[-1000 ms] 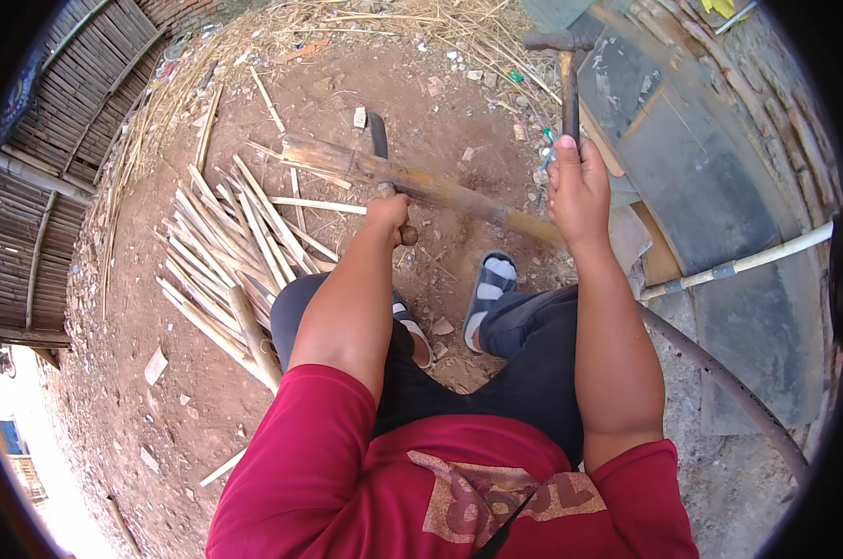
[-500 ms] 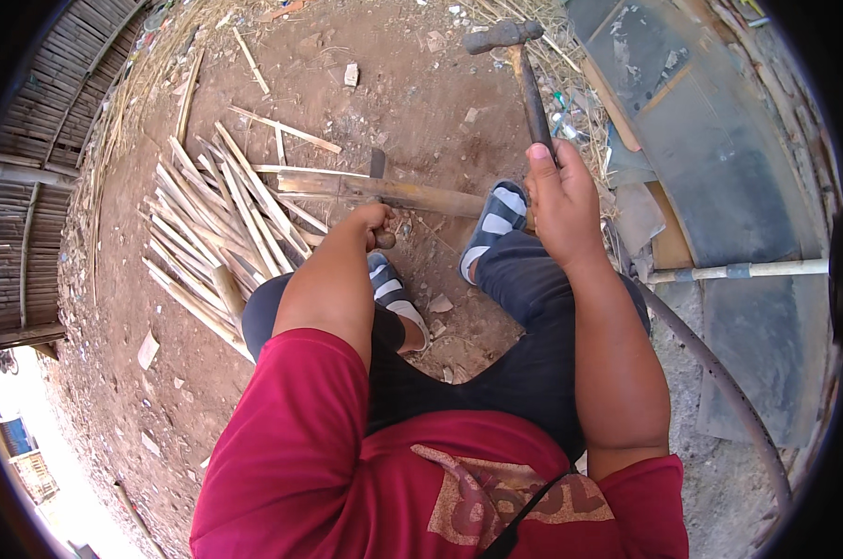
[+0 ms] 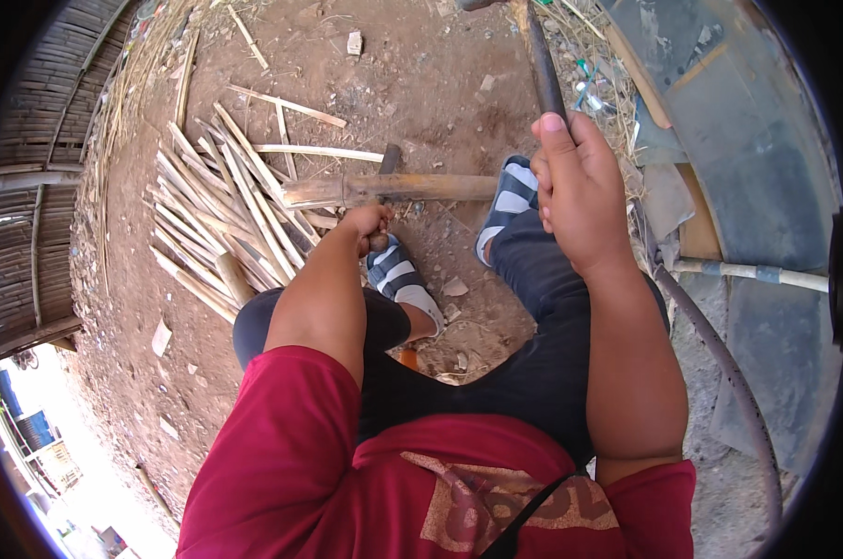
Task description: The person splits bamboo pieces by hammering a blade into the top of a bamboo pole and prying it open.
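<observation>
From the head view: the left hand grips the handle of a knife whose blade is set into a bamboo pole lying across the dirt ground. The right hand is clenched around a hammer, raised. Split bamboo strips lie piled just left of the pole.

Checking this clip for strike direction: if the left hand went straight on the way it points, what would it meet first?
The left hand, gripping a dark blade handle, points at the bamboo pole lying crosswise just ahead; it would likely meet that first, though depth is unclear.
</observation>
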### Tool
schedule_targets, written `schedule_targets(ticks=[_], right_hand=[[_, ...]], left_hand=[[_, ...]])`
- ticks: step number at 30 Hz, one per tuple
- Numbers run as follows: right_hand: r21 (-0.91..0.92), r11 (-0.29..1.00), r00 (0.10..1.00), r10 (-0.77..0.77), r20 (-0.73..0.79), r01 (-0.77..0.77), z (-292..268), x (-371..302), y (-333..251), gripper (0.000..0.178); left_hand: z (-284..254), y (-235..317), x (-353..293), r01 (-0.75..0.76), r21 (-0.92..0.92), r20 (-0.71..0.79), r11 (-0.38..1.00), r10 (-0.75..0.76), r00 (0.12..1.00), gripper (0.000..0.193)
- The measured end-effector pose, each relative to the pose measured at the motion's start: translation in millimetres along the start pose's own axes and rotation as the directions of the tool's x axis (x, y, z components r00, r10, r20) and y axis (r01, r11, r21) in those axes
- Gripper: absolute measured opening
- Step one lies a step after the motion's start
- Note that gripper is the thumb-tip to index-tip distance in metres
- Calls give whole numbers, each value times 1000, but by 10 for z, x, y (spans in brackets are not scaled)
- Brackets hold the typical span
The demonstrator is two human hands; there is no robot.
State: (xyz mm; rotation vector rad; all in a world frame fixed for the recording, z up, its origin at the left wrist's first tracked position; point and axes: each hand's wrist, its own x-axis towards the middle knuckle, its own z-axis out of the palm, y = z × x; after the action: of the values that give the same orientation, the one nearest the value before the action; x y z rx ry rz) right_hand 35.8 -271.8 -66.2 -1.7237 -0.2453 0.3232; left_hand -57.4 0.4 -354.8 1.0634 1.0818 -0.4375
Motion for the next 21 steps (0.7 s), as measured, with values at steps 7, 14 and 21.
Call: schedule_targets(ticks=[7,14,21], right_hand=[[110,993,999,49,-16,-47,104,-128,-173,33],[138,988,998,66,16,-67,160,-145,-164,33],[73,995,996,66,65,-71,151,-87,-97,37]], left_hand=[[599,-336,-27,-143,-338,-330,930,25,944,10],[438,-444,202,-78,-286,-179,955,27,983,5],[102,-317,175,24,-119,-129,993,-40,991,7]])
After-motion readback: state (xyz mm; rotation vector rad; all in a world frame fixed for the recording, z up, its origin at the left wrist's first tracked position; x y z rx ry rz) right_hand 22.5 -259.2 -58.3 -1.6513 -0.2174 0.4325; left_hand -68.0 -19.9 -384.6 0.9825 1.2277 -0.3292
